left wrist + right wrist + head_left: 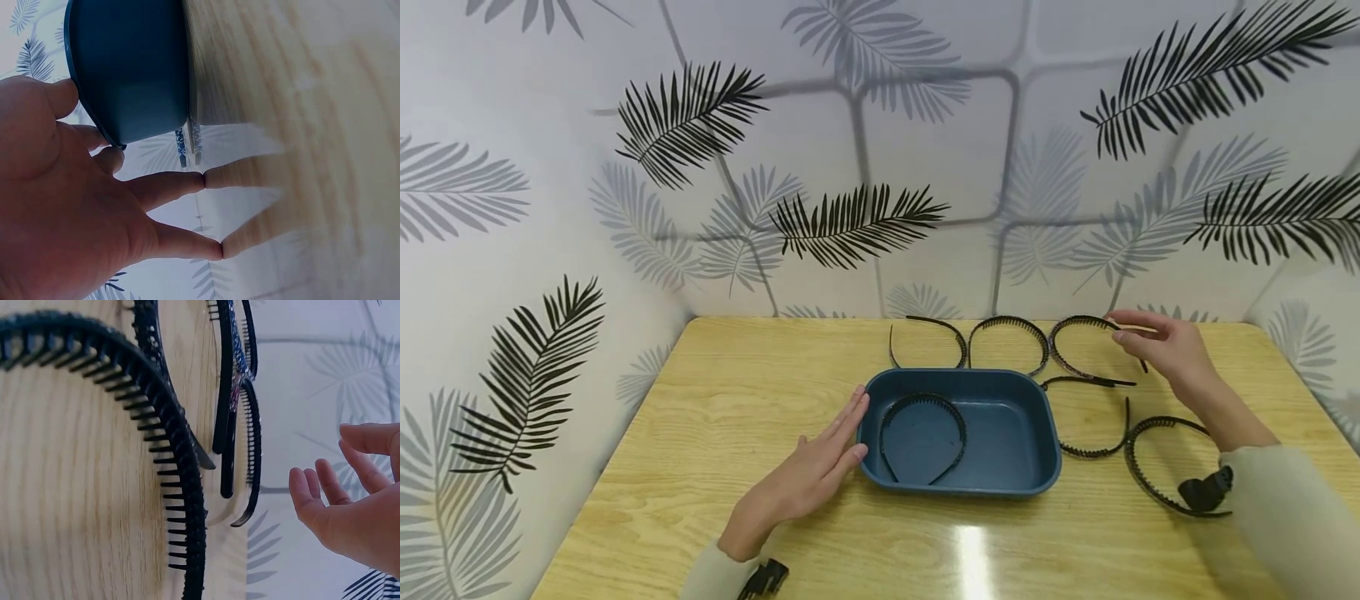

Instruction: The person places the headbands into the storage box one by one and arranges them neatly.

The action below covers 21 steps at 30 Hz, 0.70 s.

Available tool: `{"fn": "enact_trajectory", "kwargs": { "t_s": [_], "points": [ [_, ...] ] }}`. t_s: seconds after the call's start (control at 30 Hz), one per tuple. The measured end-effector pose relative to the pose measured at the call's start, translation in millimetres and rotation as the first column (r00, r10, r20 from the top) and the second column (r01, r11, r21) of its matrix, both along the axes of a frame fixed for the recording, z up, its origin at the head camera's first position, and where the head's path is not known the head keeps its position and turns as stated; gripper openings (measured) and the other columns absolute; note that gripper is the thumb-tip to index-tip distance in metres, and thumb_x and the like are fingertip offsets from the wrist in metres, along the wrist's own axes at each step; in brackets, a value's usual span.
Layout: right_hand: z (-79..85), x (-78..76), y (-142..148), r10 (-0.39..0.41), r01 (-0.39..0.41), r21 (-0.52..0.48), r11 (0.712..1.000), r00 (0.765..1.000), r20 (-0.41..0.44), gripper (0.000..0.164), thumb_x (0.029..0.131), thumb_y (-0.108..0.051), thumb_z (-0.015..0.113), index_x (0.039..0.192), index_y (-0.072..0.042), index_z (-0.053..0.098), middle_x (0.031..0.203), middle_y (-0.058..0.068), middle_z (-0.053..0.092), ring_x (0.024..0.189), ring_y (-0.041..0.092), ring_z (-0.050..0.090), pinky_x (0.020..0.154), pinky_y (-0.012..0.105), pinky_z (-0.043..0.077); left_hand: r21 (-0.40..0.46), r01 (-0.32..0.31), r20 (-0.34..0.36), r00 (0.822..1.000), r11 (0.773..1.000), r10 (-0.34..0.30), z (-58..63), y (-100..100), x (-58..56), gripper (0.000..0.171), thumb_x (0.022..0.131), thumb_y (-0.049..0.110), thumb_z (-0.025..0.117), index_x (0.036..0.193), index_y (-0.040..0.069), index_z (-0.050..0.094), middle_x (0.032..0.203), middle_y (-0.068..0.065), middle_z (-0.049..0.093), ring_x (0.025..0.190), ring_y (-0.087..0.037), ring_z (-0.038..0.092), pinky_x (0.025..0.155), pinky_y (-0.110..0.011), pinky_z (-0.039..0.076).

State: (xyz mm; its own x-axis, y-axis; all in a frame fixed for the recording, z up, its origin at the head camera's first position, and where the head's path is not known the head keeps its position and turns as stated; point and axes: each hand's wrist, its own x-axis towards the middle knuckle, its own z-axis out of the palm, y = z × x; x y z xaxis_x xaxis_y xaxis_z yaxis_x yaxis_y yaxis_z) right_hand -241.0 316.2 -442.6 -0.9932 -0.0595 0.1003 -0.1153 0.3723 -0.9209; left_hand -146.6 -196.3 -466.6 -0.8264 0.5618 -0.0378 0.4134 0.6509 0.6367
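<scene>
A dark blue plastic basin (1015,442) stands mid-table with one black toothed headband (964,433) lying in its left half. My left hand (808,479) rests against the basin's left side, fingers extended. In the left wrist view the thumb and nearer fingers (61,99) meet the rim, while two spread fingers reach the tabletop. My right hand (1172,350) hovers beside the back-right headband (1078,371), overlapping its right end in the head view. The right wrist view shows the right hand (350,494) with loosely bent fingers and nothing between them, apart from the headbands.
Along the table's back edge lie two more headbands, a left one (962,340) and a middle one (1041,337). Right of the basin are another headband (1093,454) and a larger one (1138,471) near the right sleeve. A leaf-patterned wall (820,292) rises behind the wooden table (722,392).
</scene>
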Motion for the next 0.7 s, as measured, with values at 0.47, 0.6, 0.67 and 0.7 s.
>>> {"fn": "enact_trajectory", "kwargs": {
  "t_s": [0.47,0.6,0.67,0.7],
  "points": [
    [-28.2,-25.1,26,-0.117,0.114,0.035,0.993,0.988,0.097,0.040,0.105,-0.017,0.060,0.142,-0.001,0.059,0.133,0.002,0.054,0.091,-0.012,0.058,0.079,0.014,0.052,-0.002,0.002,0.005,1.000,1.000,-0.002,-1.1,0,1.1,0.065,0.113,0.041,0.033,0.167,0.026,0.001,0.172,0.009,-0.007,0.153,-0.026,0.020,0.098,-0.089,0.013],
    [-31.5,-28.6,29,-0.136,0.126,0.076,0.989,0.980,0.144,0.051,0.104,-0.017,0.062,0.147,0.008,0.050,0.112,-0.016,0.058,0.089,-0.013,0.056,0.077,0.015,0.053,0.002,0.001,0.002,1.000,1.000,-0.001,-0.8,-1,0.9,0.065,0.113,0.041,0.034,0.167,0.026,0.001,0.172,0.010,-0.007,0.153,-0.026,0.021,0.098,-0.089,0.013],
    [-32.7,-29.8,31,-0.134,0.124,0.066,0.990,0.978,0.161,0.052,0.103,-0.013,0.063,0.147,0.011,0.048,0.103,-0.021,0.060,0.087,-0.012,0.057,0.077,0.015,0.053,0.002,0.000,-0.001,1.000,1.000,0.000,-0.9,-1,0.7,0.065,0.113,0.040,0.034,0.167,0.026,0.001,0.172,0.010,-0.006,0.153,-0.026,0.021,0.098,-0.089,0.013],
    [-33.2,-30.3,32,-0.131,0.123,0.061,0.991,0.977,0.170,0.053,0.102,-0.011,0.063,0.147,0.011,0.048,0.100,-0.023,0.060,0.086,-0.012,0.058,0.077,0.015,0.053,0.003,-0.001,-0.002,1.000,1.000,0.001,-1.1,-1,0.6,0.065,0.113,0.040,0.034,0.167,0.026,0.001,0.172,0.010,-0.006,0.153,-0.025,0.020,0.098,-0.089,0.013]
  ]
}}
